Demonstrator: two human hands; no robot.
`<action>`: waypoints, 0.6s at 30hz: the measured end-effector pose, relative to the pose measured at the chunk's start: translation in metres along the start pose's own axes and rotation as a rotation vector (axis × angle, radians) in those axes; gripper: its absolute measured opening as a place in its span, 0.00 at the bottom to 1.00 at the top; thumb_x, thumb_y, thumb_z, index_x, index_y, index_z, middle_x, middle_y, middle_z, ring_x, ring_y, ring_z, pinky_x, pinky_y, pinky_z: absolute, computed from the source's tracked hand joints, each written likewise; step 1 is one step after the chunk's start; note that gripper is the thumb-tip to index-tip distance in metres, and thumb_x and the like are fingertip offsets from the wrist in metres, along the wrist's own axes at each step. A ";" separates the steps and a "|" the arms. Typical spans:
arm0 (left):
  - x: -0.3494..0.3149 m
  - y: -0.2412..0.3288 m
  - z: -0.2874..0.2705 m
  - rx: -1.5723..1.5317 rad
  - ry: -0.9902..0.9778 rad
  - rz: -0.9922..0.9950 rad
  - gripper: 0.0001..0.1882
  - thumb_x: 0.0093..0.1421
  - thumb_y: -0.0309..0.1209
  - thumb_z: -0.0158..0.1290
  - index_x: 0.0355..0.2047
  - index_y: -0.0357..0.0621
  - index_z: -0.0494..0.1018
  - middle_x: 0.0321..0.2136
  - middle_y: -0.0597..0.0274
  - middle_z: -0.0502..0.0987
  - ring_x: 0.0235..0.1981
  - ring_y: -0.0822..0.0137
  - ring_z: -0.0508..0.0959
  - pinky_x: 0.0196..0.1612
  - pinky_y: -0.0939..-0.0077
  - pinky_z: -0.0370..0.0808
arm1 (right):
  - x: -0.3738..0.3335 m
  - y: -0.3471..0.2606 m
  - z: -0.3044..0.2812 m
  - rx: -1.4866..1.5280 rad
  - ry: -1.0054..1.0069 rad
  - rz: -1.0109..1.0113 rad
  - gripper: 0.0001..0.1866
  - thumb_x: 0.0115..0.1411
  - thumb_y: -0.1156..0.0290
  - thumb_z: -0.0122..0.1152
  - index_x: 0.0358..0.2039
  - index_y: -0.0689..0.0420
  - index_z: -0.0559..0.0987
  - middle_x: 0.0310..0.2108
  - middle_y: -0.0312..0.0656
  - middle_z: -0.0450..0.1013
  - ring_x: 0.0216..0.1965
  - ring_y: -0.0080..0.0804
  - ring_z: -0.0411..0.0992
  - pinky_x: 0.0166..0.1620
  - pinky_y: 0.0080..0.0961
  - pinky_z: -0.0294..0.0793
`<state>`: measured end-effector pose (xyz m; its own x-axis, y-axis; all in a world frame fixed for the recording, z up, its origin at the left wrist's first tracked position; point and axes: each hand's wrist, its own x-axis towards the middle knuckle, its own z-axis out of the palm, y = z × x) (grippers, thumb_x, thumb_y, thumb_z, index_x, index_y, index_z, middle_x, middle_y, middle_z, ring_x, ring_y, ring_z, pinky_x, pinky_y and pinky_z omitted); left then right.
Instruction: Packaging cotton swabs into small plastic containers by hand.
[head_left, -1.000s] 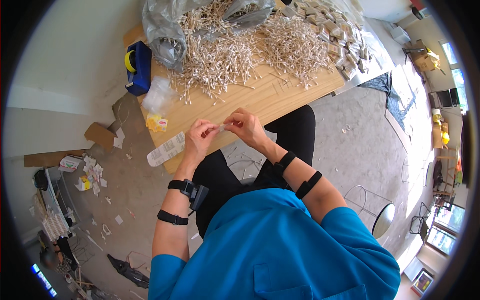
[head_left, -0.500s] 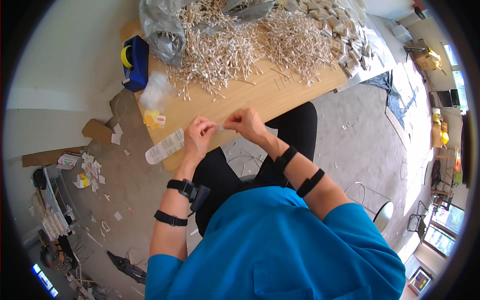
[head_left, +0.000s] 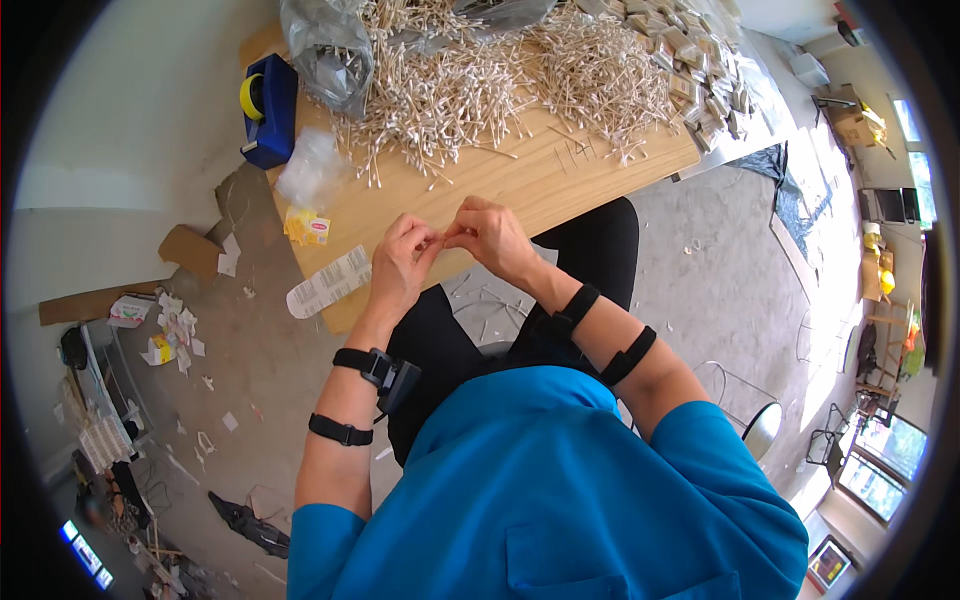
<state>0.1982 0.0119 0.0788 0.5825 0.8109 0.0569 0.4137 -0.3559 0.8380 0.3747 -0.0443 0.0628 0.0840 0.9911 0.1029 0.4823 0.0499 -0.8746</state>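
Over the table's near edge, my left hand [head_left: 403,262] and my right hand [head_left: 490,240] meet fingertip to fingertip. Both are closed in a pinch; whatever lies between the fingers is too small and hidden to name. A white printed label strip [head_left: 330,283] lies beside my left hand at the table's corner. Yellow-and-white small cards [head_left: 306,226] and a heap of clear plastic bags [head_left: 311,168] sit to the left. Beyond my hands spreads a large loose pile of cotton swabs [head_left: 440,105], with a second pile [head_left: 605,85] to its right.
A blue tape dispenser [head_left: 270,110] with yellow tape stands at the table's left edge. Grey plastic bag [head_left: 330,60] rests at the back left. Many small packed bundles [head_left: 700,75] fill the back right. The wooden table [head_left: 400,200] ends just before my knees; scraps litter the floor.
My hands have come together; their fingertips now touch where a small pale, see-through bit showed between them before. The view has shifted slightly.
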 end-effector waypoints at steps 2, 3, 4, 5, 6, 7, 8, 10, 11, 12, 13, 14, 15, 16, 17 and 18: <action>0.000 -0.001 0.000 0.025 0.003 0.034 0.04 0.56 0.23 0.61 0.32 0.37 0.78 0.31 0.59 0.74 0.29 0.59 0.78 0.33 0.68 0.75 | -0.001 0.002 0.000 -0.017 0.004 -0.012 0.07 0.48 0.69 0.71 0.25 0.58 0.83 0.29 0.43 0.74 0.31 0.45 0.75 0.34 0.37 0.73; -0.004 -0.003 0.000 0.054 -0.011 0.070 0.04 0.55 0.24 0.61 0.32 0.37 0.78 0.31 0.59 0.75 0.30 0.57 0.78 0.34 0.67 0.75 | -0.007 0.002 0.002 -0.010 0.006 -0.033 0.07 0.48 0.70 0.70 0.25 0.58 0.83 0.29 0.43 0.74 0.31 0.46 0.75 0.34 0.38 0.73; -0.005 -0.003 0.000 0.082 -0.026 0.109 0.04 0.55 0.24 0.61 0.31 0.38 0.79 0.30 0.58 0.75 0.31 0.56 0.77 0.34 0.66 0.75 | -0.010 0.002 0.002 -0.005 0.010 -0.053 0.06 0.48 0.70 0.70 0.25 0.59 0.83 0.29 0.44 0.75 0.31 0.47 0.75 0.34 0.39 0.73; -0.003 -0.004 -0.001 0.080 -0.027 0.110 0.04 0.55 0.24 0.61 0.31 0.38 0.79 0.30 0.58 0.75 0.31 0.56 0.77 0.34 0.66 0.75 | -0.006 0.004 0.002 -0.006 0.011 -0.052 0.06 0.48 0.70 0.70 0.25 0.59 0.83 0.29 0.44 0.75 0.31 0.47 0.75 0.34 0.39 0.73; 0.002 -0.005 -0.002 0.086 -0.013 0.078 0.04 0.55 0.24 0.61 0.31 0.39 0.79 0.30 0.59 0.75 0.32 0.56 0.77 0.35 0.67 0.74 | 0.002 0.006 0.001 -0.018 0.016 -0.088 0.06 0.48 0.71 0.70 0.25 0.59 0.83 0.29 0.43 0.75 0.31 0.47 0.75 0.34 0.38 0.73; 0.006 -0.005 -0.003 0.092 0.001 0.045 0.04 0.54 0.25 0.61 0.30 0.39 0.80 0.30 0.59 0.75 0.33 0.56 0.77 0.35 0.67 0.74 | 0.008 0.007 -0.001 -0.029 0.021 -0.124 0.06 0.48 0.71 0.70 0.25 0.59 0.83 0.29 0.43 0.75 0.30 0.47 0.75 0.34 0.38 0.73; 0.009 -0.003 -0.005 0.079 0.006 0.027 0.04 0.53 0.25 0.62 0.30 0.40 0.81 0.29 0.60 0.76 0.32 0.57 0.77 0.35 0.67 0.74 | 0.009 0.006 -0.002 -0.005 0.003 -0.089 0.06 0.49 0.71 0.69 0.25 0.60 0.83 0.29 0.44 0.75 0.30 0.48 0.75 0.35 0.38 0.73; -0.003 0.000 -0.005 0.084 0.003 0.016 0.04 0.54 0.25 0.62 0.31 0.40 0.81 0.29 0.60 0.76 0.31 0.58 0.78 0.34 0.68 0.73 | -0.001 0.001 -0.003 0.017 -0.026 -0.059 0.06 0.50 0.71 0.69 0.26 0.61 0.83 0.30 0.45 0.75 0.31 0.48 0.75 0.36 0.38 0.73; -0.008 0.001 -0.005 0.089 -0.002 0.004 0.04 0.54 0.25 0.63 0.31 0.40 0.81 0.30 0.60 0.76 0.30 0.60 0.78 0.34 0.69 0.73 | -0.006 -0.001 -0.003 0.038 -0.055 -0.027 0.06 0.51 0.72 0.68 0.27 0.61 0.83 0.30 0.47 0.75 0.31 0.48 0.75 0.36 0.37 0.74; -0.009 -0.001 -0.008 0.004 0.018 -0.057 0.05 0.55 0.24 0.62 0.32 0.39 0.81 0.30 0.60 0.77 0.30 0.64 0.78 0.34 0.71 0.74 | -0.006 0.002 -0.002 0.051 -0.020 -0.079 0.06 0.56 0.74 0.67 0.31 0.62 0.82 0.31 0.46 0.74 0.32 0.42 0.75 0.36 0.33 0.73; -0.011 0.007 -0.011 0.003 0.017 -0.054 0.05 0.55 0.24 0.62 0.32 0.39 0.81 0.30 0.60 0.77 0.30 0.64 0.78 0.34 0.71 0.74 | -0.010 0.000 -0.006 0.048 -0.017 -0.079 0.06 0.56 0.74 0.67 0.31 0.62 0.82 0.31 0.46 0.74 0.32 0.42 0.75 0.36 0.33 0.73; -0.009 0.020 -0.017 -0.029 0.072 -0.071 0.05 0.55 0.23 0.61 0.33 0.37 0.80 0.30 0.60 0.77 0.30 0.65 0.78 0.34 0.73 0.74 | -0.012 -0.005 -0.014 -0.004 0.014 -0.087 0.05 0.57 0.74 0.65 0.32 0.63 0.82 0.32 0.46 0.75 0.32 0.43 0.75 0.37 0.34 0.73; -0.008 0.028 -0.019 -0.060 0.126 -0.090 0.05 0.56 0.22 0.61 0.33 0.36 0.80 0.30 0.60 0.77 0.31 0.66 0.78 0.34 0.74 0.74 | -0.014 -0.010 -0.020 -0.057 0.044 -0.095 0.05 0.58 0.75 0.64 0.32 0.63 0.82 0.32 0.47 0.75 0.33 0.44 0.75 0.37 0.34 0.74; -0.012 0.028 -0.023 -0.055 0.139 -0.091 0.05 0.56 0.22 0.61 0.33 0.36 0.80 0.30 0.60 0.77 0.31 0.66 0.78 0.34 0.74 0.74 | -0.013 -0.020 -0.023 -0.053 0.038 -0.107 0.05 0.58 0.75 0.64 0.32 0.63 0.82 0.32 0.47 0.75 0.33 0.44 0.75 0.37 0.34 0.74; -0.015 0.027 -0.025 -0.053 0.172 -0.058 0.06 0.56 0.21 0.60 0.35 0.36 0.79 0.32 0.60 0.77 0.31 0.68 0.78 0.35 0.76 0.74 | -0.013 -0.029 -0.026 -0.004 0.090 -0.070 0.05 0.59 0.75 0.62 0.32 0.63 0.81 0.33 0.48 0.74 0.33 0.48 0.75 0.38 0.37 0.74; -0.017 0.026 -0.026 -0.052 0.204 -0.023 0.08 0.56 0.20 0.59 0.37 0.36 0.79 0.34 0.61 0.78 0.31 0.70 0.78 0.35 0.78 0.73 | -0.012 -0.034 -0.028 0.044 0.142 -0.031 0.05 0.60 0.75 0.60 0.33 0.62 0.81 0.33 0.49 0.74 0.33 0.52 0.75 0.38 0.40 0.74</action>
<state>0.1810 0.0012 0.1132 0.4172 0.8978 0.1414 0.3859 -0.3158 0.8668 0.3814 -0.0611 0.1046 0.1934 0.9619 0.1932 0.4480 0.0886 -0.8896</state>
